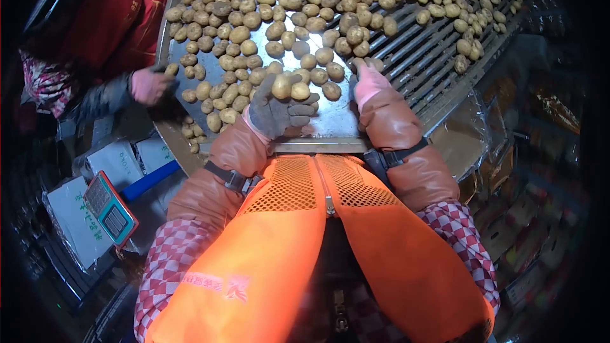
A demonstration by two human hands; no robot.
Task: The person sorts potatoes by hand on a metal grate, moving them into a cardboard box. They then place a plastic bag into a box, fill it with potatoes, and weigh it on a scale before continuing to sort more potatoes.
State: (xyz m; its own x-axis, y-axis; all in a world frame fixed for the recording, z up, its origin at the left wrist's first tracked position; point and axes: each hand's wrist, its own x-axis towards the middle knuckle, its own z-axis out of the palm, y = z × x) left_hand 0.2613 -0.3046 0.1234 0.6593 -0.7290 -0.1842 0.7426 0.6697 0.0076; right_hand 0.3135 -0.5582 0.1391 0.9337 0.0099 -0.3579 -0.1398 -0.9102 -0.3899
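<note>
Many potatoes [238,35] lie spread over a metal sorting table [330,128]. My left hand [274,109], in a grey glove, is turned palm up near the table's front edge, its fingers curled around two potatoes [290,87]. Further right, my right hand [368,81], in a pink and grey glove, reaches over the edge where the smooth plate meets the slatted part. Its fingertips are at a potato-coloured shape, and whether they grip it is unclear. Loose potatoes [331,91] lie between my two hands.
At the left, a co-worker in a red apron [117,19] has a pink-gloved hand [149,85] at the table's side. Below stand white boxes [76,222] and a scale display [114,219]. Metal slats [413,63] slope off to the right, beside a cardboard box [459,140].
</note>
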